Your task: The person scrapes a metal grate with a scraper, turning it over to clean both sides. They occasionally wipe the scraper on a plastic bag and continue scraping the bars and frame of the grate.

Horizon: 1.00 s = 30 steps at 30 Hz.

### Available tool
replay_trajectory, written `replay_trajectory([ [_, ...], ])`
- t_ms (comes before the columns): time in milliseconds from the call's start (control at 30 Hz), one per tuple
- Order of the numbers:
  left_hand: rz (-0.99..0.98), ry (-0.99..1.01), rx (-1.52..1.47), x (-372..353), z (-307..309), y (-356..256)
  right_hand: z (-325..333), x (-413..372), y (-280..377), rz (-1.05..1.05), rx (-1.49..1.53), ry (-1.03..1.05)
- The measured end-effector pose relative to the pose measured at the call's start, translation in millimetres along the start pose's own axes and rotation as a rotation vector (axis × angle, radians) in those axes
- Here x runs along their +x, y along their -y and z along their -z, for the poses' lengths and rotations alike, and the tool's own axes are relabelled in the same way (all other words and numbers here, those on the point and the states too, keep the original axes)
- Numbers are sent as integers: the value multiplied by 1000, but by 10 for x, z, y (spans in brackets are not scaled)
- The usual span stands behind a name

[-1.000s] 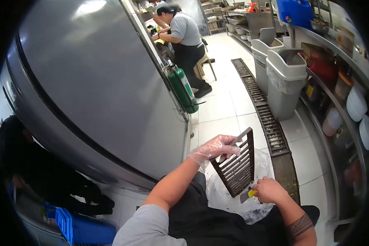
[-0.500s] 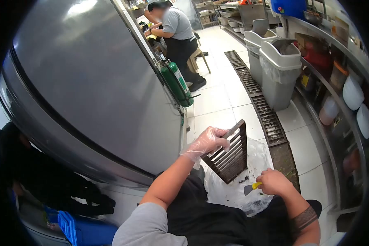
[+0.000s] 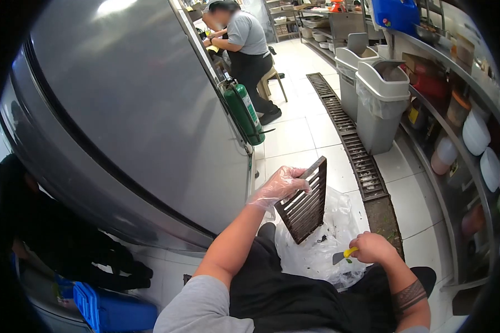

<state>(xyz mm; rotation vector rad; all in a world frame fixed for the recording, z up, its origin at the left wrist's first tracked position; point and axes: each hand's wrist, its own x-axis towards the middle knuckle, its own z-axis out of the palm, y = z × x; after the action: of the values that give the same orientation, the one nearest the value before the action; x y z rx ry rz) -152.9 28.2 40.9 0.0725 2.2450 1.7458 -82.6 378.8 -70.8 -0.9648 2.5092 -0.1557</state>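
Observation:
My left hand point(image 3: 281, 186), in a clear plastic glove, grips the upper edge of a dark slatted drain grate point(image 3: 304, 210). The grate stands tilted, its lower edge against a clear plastic bag point(image 3: 339, 222) spread on the floor. Dark bits of grime lie on the plastic beside the grate. My right hand point(image 3: 372, 247), ungloved, is closed round the yellow handle of a scraper point(image 3: 347, 253). The scraper's flat metal blade points left over the plastic, apart from the grate.
A floor drain point(image 3: 384, 222) lies uncovered at right, with grates point(image 3: 354, 150) in place farther along. Grey bins point(image 3: 380, 116) and a steel shelf point(image 3: 441, 119) flank it. A green fire extinguisher point(image 3: 243, 114) hangs left. One person point(image 3: 249, 50) sits beyond; another, dark-clothed point(image 3: 55, 227), is at left.
The grate in my left hand has shifted slightly left and up and turned a little. My right hand still holds the scraper at about the same place. The view has shifted slightly.

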Motion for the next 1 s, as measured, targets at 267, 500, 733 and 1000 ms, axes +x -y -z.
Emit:
replay_trajectory([
  [267, -52, -3, 90, 153, 108, 203, 4, 126, -21, 8, -10, 70],
  [500, 1, -30, 380, 153, 171, 89, 14, 433, 40, 137, 186, -413],
  [733, -61, -56, 348, 86, 164, 160, 515, 1214, 378, 158, 9, -653],
  [1000, -45, 100, 112, 122, 199, 270, 558, 1449, 590, 228, -95, -634],
])
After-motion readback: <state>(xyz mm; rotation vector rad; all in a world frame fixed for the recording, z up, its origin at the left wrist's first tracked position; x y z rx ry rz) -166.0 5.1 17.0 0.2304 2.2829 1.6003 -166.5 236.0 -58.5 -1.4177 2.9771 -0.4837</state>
